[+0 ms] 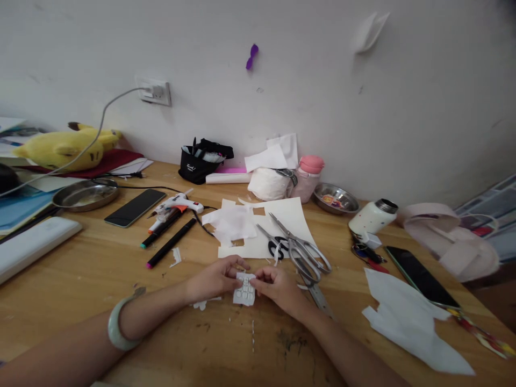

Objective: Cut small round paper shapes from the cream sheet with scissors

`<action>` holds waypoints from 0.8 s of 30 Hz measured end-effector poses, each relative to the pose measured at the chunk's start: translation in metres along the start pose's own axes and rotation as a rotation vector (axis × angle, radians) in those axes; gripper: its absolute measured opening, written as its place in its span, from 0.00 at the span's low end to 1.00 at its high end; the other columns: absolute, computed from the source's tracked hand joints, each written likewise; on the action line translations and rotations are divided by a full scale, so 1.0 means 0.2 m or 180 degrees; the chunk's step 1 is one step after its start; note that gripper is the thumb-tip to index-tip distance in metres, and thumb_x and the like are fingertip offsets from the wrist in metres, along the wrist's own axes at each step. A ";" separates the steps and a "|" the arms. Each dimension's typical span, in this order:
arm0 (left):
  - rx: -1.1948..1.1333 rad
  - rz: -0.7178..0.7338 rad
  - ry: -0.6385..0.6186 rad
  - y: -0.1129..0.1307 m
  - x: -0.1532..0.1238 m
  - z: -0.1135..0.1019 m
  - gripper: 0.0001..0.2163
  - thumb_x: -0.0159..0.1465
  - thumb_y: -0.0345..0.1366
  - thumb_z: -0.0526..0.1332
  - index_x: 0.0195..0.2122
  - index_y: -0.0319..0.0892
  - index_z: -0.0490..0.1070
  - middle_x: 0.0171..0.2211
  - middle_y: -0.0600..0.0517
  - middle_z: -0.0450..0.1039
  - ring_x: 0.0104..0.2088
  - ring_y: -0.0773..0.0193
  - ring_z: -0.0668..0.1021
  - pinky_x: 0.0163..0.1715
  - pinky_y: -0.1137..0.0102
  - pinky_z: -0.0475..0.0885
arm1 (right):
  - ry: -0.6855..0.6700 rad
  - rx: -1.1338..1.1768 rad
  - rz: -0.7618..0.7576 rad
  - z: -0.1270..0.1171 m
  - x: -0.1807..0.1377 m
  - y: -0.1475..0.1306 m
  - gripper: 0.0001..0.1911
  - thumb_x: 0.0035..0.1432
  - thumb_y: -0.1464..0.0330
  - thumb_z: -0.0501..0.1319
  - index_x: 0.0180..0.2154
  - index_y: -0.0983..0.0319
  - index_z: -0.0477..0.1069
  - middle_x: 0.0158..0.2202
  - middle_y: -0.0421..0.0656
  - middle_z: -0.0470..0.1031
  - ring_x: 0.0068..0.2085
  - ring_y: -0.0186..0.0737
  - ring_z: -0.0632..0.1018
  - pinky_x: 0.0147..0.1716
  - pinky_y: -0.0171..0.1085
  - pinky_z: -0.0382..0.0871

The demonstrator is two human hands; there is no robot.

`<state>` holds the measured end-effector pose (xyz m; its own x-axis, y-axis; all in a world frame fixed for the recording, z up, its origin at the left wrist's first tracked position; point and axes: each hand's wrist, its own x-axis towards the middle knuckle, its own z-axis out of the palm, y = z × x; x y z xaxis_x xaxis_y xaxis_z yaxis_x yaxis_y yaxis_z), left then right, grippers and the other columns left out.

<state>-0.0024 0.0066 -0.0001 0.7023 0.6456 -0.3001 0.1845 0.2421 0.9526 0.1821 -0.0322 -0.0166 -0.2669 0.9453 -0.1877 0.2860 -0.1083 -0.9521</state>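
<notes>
A small white paper piece (244,293) with a grid of outlined rounded shapes is held up just above the table, between both hands. My left hand (220,278) pinches its upper left edge with thumb and fingers. On the other side, my right hand (278,287) grips the upper right edge, fingers closed. Beyond the hands lie a large pair of silver scissors (301,248) and black-handled scissors (277,242), partly on a cream sheet (296,215). A metal ruler (320,301) reaches out from beside my right wrist. Paper scraps (205,304) lie near my left wrist.
Left of the hands are markers (171,243), a glue gun (177,204) and a phone (136,207). Cut white paper (411,317), another phone (421,275) and a tipped white bottle (373,216) lie right. A black pouch (201,164) and pink-lidded bottle (308,177) stand by the wall.
</notes>
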 end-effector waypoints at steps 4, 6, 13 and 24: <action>0.0043 0.0073 0.0063 -0.01 0.01 0.00 0.15 0.50 0.32 0.60 0.39 0.40 0.59 0.18 0.63 0.59 0.17 0.75 0.58 0.18 0.76 0.50 | 0.0066 0.0004 -0.0050 0.00 0.00 0.01 0.14 0.48 0.59 0.60 0.26 0.64 0.66 0.20 0.37 0.64 0.22 0.30 0.63 0.21 0.30 0.54; 0.0057 0.0132 0.0095 -0.02 0.01 0.00 0.15 0.51 0.33 0.59 0.40 0.41 0.58 0.19 0.63 0.59 0.18 0.74 0.59 0.19 0.76 0.51 | 0.0069 0.0067 -0.0052 0.00 0.00 0.01 0.14 0.48 0.59 0.60 0.27 0.64 0.66 0.22 0.37 0.66 0.23 0.30 0.65 0.22 0.30 0.56; -0.0023 0.0440 0.0267 0.00 -0.01 0.03 0.20 0.53 0.34 0.58 0.46 0.42 0.54 0.21 0.61 0.59 0.20 0.73 0.62 0.21 0.75 0.53 | -0.0205 -0.0157 0.0028 -0.01 -0.01 -0.01 0.12 0.51 0.61 0.58 0.26 0.64 0.68 0.22 0.38 0.68 0.23 0.30 0.66 0.23 0.30 0.57; -0.0345 0.0451 0.0154 -0.01 0.00 0.03 0.21 0.51 0.33 0.60 0.45 0.42 0.55 0.26 0.58 0.66 0.24 0.72 0.68 0.25 0.75 0.59 | -0.0442 -0.0013 -0.0010 -0.04 0.00 0.01 0.14 0.50 0.59 0.59 0.26 0.64 0.70 0.23 0.39 0.72 0.23 0.31 0.68 0.23 0.30 0.56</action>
<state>0.0012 0.0018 -0.0010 0.6816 0.7122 -0.1679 0.0089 0.2213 0.9752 0.1891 -0.0299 -0.0169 -0.3924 0.8939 -0.2166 0.2887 -0.1039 -0.9518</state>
